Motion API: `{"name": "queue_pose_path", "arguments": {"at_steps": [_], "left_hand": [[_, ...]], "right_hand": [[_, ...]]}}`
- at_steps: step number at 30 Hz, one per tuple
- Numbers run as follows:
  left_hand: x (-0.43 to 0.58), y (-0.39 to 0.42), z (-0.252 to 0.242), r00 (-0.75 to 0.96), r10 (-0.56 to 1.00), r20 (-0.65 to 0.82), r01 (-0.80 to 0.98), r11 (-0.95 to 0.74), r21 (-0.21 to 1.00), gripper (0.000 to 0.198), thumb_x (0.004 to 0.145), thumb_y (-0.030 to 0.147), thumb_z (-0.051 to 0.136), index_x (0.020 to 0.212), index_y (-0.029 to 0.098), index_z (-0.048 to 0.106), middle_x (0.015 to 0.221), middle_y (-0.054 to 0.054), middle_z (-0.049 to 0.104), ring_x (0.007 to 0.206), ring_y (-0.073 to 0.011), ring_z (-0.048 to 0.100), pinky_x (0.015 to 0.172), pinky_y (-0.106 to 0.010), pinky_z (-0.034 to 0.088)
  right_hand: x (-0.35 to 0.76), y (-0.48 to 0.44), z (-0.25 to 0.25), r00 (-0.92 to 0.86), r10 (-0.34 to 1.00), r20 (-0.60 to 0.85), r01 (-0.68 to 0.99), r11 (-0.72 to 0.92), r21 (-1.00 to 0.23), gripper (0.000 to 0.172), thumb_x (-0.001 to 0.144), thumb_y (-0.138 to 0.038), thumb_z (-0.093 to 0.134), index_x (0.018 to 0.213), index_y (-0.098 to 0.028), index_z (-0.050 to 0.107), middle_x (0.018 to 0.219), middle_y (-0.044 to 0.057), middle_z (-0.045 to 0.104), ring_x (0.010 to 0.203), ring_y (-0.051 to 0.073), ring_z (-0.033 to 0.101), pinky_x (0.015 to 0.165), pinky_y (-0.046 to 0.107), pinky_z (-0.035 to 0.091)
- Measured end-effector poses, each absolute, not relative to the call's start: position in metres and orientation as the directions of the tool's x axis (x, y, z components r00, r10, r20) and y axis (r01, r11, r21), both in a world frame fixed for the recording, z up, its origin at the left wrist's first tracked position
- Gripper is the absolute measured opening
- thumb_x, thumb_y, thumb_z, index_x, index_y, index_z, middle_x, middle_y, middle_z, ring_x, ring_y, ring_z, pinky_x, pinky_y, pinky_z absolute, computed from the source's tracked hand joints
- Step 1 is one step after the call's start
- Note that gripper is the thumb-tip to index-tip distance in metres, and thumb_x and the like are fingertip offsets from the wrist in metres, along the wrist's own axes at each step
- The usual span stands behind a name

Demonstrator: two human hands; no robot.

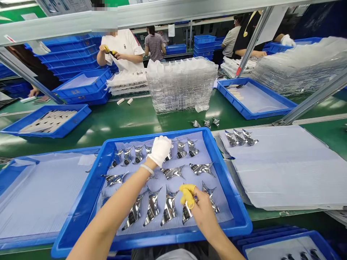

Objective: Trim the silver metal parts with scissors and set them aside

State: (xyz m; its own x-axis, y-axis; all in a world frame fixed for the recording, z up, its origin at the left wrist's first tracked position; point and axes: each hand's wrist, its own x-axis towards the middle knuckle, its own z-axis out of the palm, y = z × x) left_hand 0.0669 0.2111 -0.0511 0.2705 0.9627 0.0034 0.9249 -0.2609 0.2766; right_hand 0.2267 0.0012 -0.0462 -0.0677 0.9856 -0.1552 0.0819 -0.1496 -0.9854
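Note:
A blue tray (176, 238) lined with pale paper stands in front of me and holds rows of shiny, pointed chrome-like metal pieces (153, 206). My left hand (160, 150), in a white glove, is closed over the far row; its fingertips are hidden, and so is whatever they grip. Yellow finger cots cover fingers of my right hand (199, 204). Those fingers are pinched at the upper end of a shiny metal piece (186, 215) in the near row, hiding that end.
Paper sheets (282, 173) lie at right, with three metal pieces (241, 138) on them. Another lined blue tray (40, 195) stands at left. Beyond are stacked clear plastic trays (184, 85), a blue tray of wrapped parts (48, 121) and co-workers. A metal frame (314, 95) crosses the bench.

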Motion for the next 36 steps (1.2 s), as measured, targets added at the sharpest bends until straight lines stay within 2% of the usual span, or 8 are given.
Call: {"name": "queue_pose_path", "arguments": {"at_steps": [4,8,11,14,22,27,31,36], "left_hand": [[0.043,0.169,-0.017,0.257,0.964,0.066,0.777,-0.246,0.579,0.032,0.099,0.044,0.058,0.104,0.017,0.074,0.115,-0.014,0.076,0.114,-0.0296,0.068,0.104,-0.048,0.049],[0.030,0.097,0.007,0.275,0.957,0.098,0.516,-0.233,0.824,0.043,0.101,0.052,0.050,0.112,0.017,0.072,0.123,-0.015,0.077,0.112,-0.0277,0.073,0.097,-0.041,0.057],[0.030,0.053,0.006,0.173,0.985,0.008,0.124,-0.030,0.992,0.037,0.090,0.051,0.070,0.103,0.017,0.078,0.113,-0.015,0.080,0.105,-0.0292,0.076,0.095,-0.041,0.059],[0.032,0.029,-0.004,0.055,0.997,-0.055,-0.109,0.061,0.992,0.033,0.079,0.048,0.083,0.097,0.020,0.082,0.106,-0.012,0.083,0.099,-0.0279,0.077,0.092,-0.037,0.060],[0.037,-0.005,-0.011,-0.186,0.968,-0.168,-0.091,0.153,0.984,0.040,0.089,0.043,0.075,0.122,0.020,0.076,0.126,-0.010,0.076,0.117,-0.0275,0.071,0.107,-0.040,0.053],[0.043,-0.016,-0.016,-0.208,0.977,0.047,0.183,-0.009,0.983,0.057,0.077,0.038,0.087,0.131,0.025,0.072,0.134,-0.009,0.072,0.131,-0.0313,0.062,0.115,-0.043,0.047],[0.040,-0.017,-0.015,-0.237,0.946,0.222,0.237,-0.166,0.957,0.044,0.083,0.028,0.083,0.126,0.027,0.074,0.121,-0.007,0.076,0.116,-0.0277,0.069,0.111,-0.047,0.051],[0.039,-0.016,-0.002,-0.173,0.875,0.452,0.226,-0.411,0.883,0.030,0.091,0.020,0.073,0.119,0.033,0.075,0.096,0.001,0.079,0.095,-0.0198,0.071,0.114,-0.050,0.046]], "right_hand": [[0.224,0.005,-0.043,0.018,0.958,-0.285,-0.083,-0.282,-0.956,0.039,0.089,-0.051,0.063,0.098,-0.014,0.070,0.061,-0.005,0.050,0.050,0.010,0.025,0.047,0.025,0.020],[0.215,0.005,-0.032,-0.059,0.960,-0.273,-0.253,-0.279,-0.926,0.048,0.087,-0.061,0.070,0.104,-0.016,0.067,0.058,-0.010,0.032,0.052,0.010,0.021,0.047,0.025,0.018],[0.207,0.000,-0.024,-0.238,0.937,-0.255,-0.388,-0.333,-0.860,0.049,0.084,-0.066,0.073,0.091,-0.019,0.063,0.056,-0.011,0.031,0.050,0.008,0.020,0.046,0.024,0.018],[0.203,-0.006,-0.018,-0.340,0.897,-0.282,-0.446,-0.418,-0.792,0.049,0.080,-0.065,0.079,0.082,-0.020,0.059,0.054,-0.012,0.032,0.047,0.007,0.019,0.045,0.023,0.016],[0.206,-0.015,-0.003,-0.192,0.971,-0.141,-0.292,-0.194,-0.937,0.032,0.089,-0.033,0.071,0.068,-0.020,0.051,0.060,-0.009,0.030,0.053,0.008,0.020,0.046,0.022,0.019],[0.206,-0.021,-0.004,-0.120,0.967,0.226,0.024,0.230,-0.973,0.018,0.094,-0.014,0.060,0.078,-0.020,0.063,0.063,-0.005,0.051,0.053,0.011,0.040,0.048,0.022,0.035],[0.211,-0.027,-0.009,-0.170,0.829,0.533,0.246,0.559,-0.792,0.023,0.092,-0.002,0.055,0.093,-0.021,0.067,0.073,0.002,0.069,0.061,0.015,0.061,0.059,0.024,0.050],[0.217,-0.028,-0.017,-0.210,0.707,0.676,0.391,0.694,-0.604,0.031,0.090,0.001,0.049,0.103,-0.021,0.068,0.085,0.008,0.076,0.073,0.020,0.073,0.062,0.027,0.055]]}}
